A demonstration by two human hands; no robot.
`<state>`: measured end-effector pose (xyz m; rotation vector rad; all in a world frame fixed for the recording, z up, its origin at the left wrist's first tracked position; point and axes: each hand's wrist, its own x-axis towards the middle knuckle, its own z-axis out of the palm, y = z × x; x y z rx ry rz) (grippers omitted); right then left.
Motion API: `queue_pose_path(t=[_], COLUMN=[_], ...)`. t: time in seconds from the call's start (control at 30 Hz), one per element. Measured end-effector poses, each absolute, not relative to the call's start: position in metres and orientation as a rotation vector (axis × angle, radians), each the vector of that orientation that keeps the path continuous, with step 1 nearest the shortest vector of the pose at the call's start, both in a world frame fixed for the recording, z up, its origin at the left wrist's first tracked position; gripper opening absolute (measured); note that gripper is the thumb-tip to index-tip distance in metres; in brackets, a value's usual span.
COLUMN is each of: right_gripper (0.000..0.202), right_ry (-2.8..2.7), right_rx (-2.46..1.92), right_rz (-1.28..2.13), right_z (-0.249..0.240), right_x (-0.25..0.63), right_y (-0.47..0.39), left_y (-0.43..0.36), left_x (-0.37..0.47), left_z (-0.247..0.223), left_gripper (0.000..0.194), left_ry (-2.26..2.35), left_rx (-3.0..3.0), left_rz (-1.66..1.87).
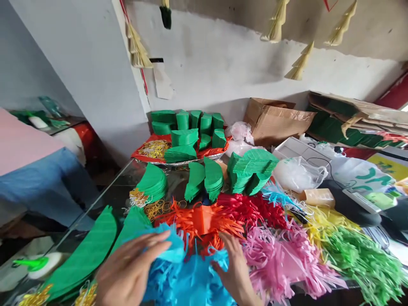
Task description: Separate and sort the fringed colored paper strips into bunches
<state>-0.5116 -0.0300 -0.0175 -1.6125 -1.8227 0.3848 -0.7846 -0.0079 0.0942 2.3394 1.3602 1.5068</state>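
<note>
My left hand (127, 267) is at the bottom, left of centre, its thumb and fingers closed on a piece of light blue paper (174, 246). Fringed blue paper (191, 282) lies between my hands. My right hand (234, 267) rests at the right edge of that blue pile, thumb apart from the fingers, with nothing seen in its grip. Just beyond are orange fringed paper (204, 219) and red fringed paper (242, 210). Pink fringed paper (283, 263) lies right of my right hand. Green half-round paper stacks (89, 250) lie to the left.
A red tray (143, 148) at the back holds several green stacks and gold trim. A cardboard box (277, 121), plastic bags (298, 172) and light green fringes (363, 263) are at the right. A glue bottle (46, 263) lies at the left. A person in blue clothing (47, 182) is beyond the table edge.
</note>
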Motion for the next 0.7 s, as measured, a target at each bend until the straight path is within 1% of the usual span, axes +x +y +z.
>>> queue_pose_path(t=[0.03,0.07,0.13,0.2,0.27,0.33,0.43,0.5,0.57,0.6,0.7], right_gripper=[0.038,0.027,0.021,0.019,0.019,0.021,0.024,0.024,0.024,0.024,0.024], right_ry=[-1.741,-1.706,-1.722,-1.739,-1.7,-1.593,-1.408,-1.348,-1.327,-1.323,-1.35], right_rx=[-1.577,-1.509,-1.361,-1.246,-1.17,-1.13,-1.15,-1.187,-1.201,-1.194,-1.152], right_rz=[0.376,0.395,0.471,0.565,0.677,0.778,0.852,0.87,0.879,0.876,0.879], right_z=[0.008,0.032,0.066,0.08,0.078,0.068,0.053,0.046,0.041,0.039,0.032], right_x=[-0.505,-0.5,-0.492,-0.486,-0.476,-0.459,-0.423,-0.396,-0.37,-0.359,-0.331], right_y=[-0.031,-0.032,-0.033,-0.032,-0.029,-0.025,-0.019,-0.016,-0.013,-0.012,-0.008], left_y=[-0.006,-0.003,0.001,0.005,0.008,0.01,0.012,0.011,0.01,0.01,0.009], left_x=[-0.763,-0.742,-0.706,-0.677,-0.653,-0.629,-0.593,-0.569,-0.544,-0.532,-0.496], left_z=[0.097,0.096,0.089,0.079,0.071,0.067,0.064,0.062,0.057,0.055,0.047], left_gripper=[0.034,0.037,0.04,0.038,0.039,0.044,0.049,0.041,0.024,0.019,0.022], left_ry=[1.225,1.153,1.095,1.051,0.963,0.896,0.97,1.071,1.153,1.182,1.221], left_rx=[2.471,2.533,2.545,2.504,2.479,2.442,2.235,2.001,1.821,1.772,1.689], left_rz=[1.448,1.403,1.346,1.312,1.272,1.206,1.088,1.08,1.096,1.099,1.089])
